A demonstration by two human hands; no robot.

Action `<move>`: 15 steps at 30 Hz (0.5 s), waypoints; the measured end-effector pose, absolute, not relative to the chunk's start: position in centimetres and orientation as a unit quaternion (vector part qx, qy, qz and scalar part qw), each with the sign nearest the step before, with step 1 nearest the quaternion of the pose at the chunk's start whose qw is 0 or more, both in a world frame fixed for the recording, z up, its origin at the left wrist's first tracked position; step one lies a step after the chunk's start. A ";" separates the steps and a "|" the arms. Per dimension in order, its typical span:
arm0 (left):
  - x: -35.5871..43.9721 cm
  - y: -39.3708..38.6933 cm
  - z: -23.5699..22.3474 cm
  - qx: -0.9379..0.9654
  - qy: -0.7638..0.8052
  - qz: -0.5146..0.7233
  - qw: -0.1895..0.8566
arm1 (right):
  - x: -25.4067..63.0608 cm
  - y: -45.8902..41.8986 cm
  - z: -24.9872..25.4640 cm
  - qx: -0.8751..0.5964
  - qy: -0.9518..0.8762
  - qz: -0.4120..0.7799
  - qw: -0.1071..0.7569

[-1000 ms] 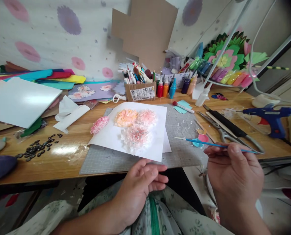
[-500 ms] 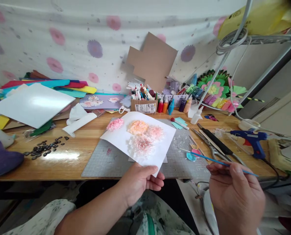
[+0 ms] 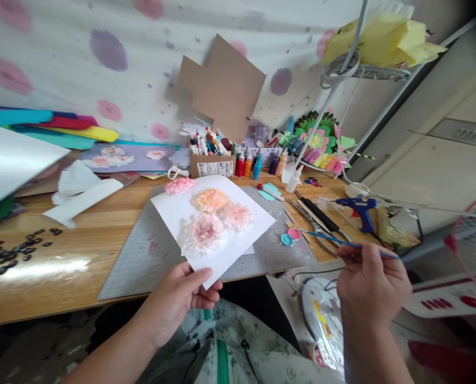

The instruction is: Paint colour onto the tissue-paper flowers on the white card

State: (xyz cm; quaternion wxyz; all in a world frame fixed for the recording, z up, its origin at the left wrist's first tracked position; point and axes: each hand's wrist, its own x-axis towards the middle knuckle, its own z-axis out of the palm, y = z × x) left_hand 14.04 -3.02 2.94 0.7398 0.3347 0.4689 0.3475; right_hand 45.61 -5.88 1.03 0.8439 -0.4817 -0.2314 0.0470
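My left hand (image 3: 193,285) pinches the near corner of a white sheet of paper (image 3: 222,258), thumb on top and fingers below. Ruffled paper flowers lie on the sheet: a white one with a pink middle (image 3: 206,232), an orange one (image 3: 212,199), a pale pink one (image 3: 238,214) and a bright pink one (image 3: 180,185) at the far left corner. My right hand (image 3: 372,277) is closed around a thin blue paintbrush (image 3: 354,245), its tip pointing left. Near that tip sit a pink piece (image 3: 294,233) and a blue piece (image 3: 287,239) on the grey cutting mat (image 3: 129,261).
Scissors (image 3: 322,229), a black-handled tool (image 3: 318,213) and a blue glue gun (image 3: 360,210) lie on the right. Behind stand a box of pens (image 3: 214,165) and paint bottles (image 3: 248,166). Black pebble-like pieces (image 3: 12,250) and coloured sheets (image 3: 70,128) are at left.
The view has turned to the right, so most things sit further left. Both hands keep their holds on the paper and the paintbrush.
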 end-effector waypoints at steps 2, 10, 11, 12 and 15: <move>14.2 -3.9 2.3 0.339 0.487 0.395 0.702 | 47.0 -6.1 0.1 -0.526 -0.231 0.036 0.818; 12.5 -5.8 -1.3 0.358 0.496 0.530 0.587 | 48.6 -6.9 -2.3 -0.659 -0.256 0.051 0.706; 12.2 -5.9 -1.6 0.366 0.493 0.535 0.580 | 48.5 -6.9 -2.3 -0.668 -0.263 0.054 0.694; 12.1 -5.9 -1.8 0.374 0.493 0.533 0.577 | 48.4 -6.9 -2.3 -0.676 -0.271 0.060 0.683; 11.9 -5.9 -2.3 0.403 0.501 0.479 0.598 | 48.2 -6.9 -2.0 -0.688 -0.285 0.069 0.663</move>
